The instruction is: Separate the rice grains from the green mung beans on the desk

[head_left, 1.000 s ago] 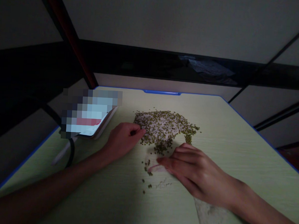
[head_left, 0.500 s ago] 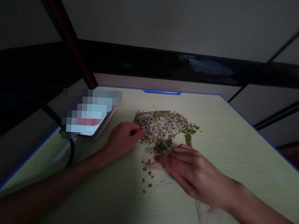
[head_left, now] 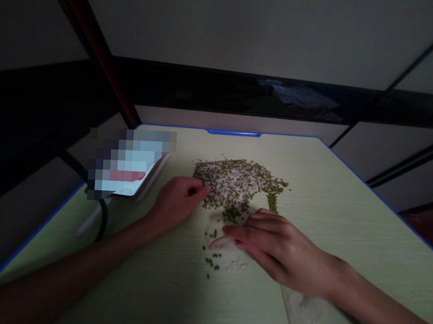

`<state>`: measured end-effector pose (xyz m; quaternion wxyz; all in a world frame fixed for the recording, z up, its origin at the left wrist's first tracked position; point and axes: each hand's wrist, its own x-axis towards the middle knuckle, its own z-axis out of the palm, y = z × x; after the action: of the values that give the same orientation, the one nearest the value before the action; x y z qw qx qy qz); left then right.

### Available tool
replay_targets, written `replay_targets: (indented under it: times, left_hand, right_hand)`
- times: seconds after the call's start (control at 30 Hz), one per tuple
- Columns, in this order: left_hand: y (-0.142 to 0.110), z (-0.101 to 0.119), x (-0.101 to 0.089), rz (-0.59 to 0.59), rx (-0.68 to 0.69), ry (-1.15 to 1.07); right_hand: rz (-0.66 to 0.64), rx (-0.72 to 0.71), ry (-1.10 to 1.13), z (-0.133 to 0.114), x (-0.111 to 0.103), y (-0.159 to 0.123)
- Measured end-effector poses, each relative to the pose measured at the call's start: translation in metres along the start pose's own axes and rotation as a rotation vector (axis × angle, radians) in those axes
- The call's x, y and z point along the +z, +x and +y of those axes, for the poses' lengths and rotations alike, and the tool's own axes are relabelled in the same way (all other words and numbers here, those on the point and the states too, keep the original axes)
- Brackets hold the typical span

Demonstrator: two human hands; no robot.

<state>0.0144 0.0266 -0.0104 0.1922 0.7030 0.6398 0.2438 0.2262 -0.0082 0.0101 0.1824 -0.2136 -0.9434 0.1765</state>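
Observation:
A pile of green beans and white rice-like grains (head_left: 233,177) lies mixed on the table. My left hand (head_left: 180,196) rests at the pile's left edge, its fingers curled and thumb against the index finger; what they hold, if anything, is hidden. At the near side of the pile, my right hand (head_left: 270,242) lies palm down with thumb and index finger close together. They pinch the edge of a clear plastic bag (head_left: 301,309), which lies flat beneath that hand and wrist. Several loose green beans (head_left: 211,263) are scattered just left of the bag's rim.
A phone (head_left: 133,182) with a lit, blurred screen leans at the left, beside a dark cable (head_left: 104,219). The pale table (head_left: 344,212) has a blue edge and a blue handle (head_left: 234,133) at the back. Panelled doors (head_left: 245,33) stand behind it.
Both hands have stayed almost in place. The plastic by my right fingertips has shifted slightly, and a few more loose beans lie in front of it.

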Motion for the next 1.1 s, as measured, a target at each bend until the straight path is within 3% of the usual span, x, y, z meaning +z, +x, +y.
replay_targets:
  times: [0.4, 0.73, 1.1]
  left_hand:
    - [0.000, -0.002, 0.002, 0.001, 0.015, -0.007]
    - [0.000, -0.001, 0.000, -0.006, 0.007, -0.002]
    - [0.000, 0.000, 0.000, 0.001, 0.004, -0.018]
  right_hand:
    - [-0.045, 0.040, 0.055, 0.008, -0.015, -0.005]
    - [-0.155, -0.160, 0.012, 0.005, -0.019, -0.006]
    - [-0.164, -0.174, -0.091, -0.005, -0.021, -0.008]
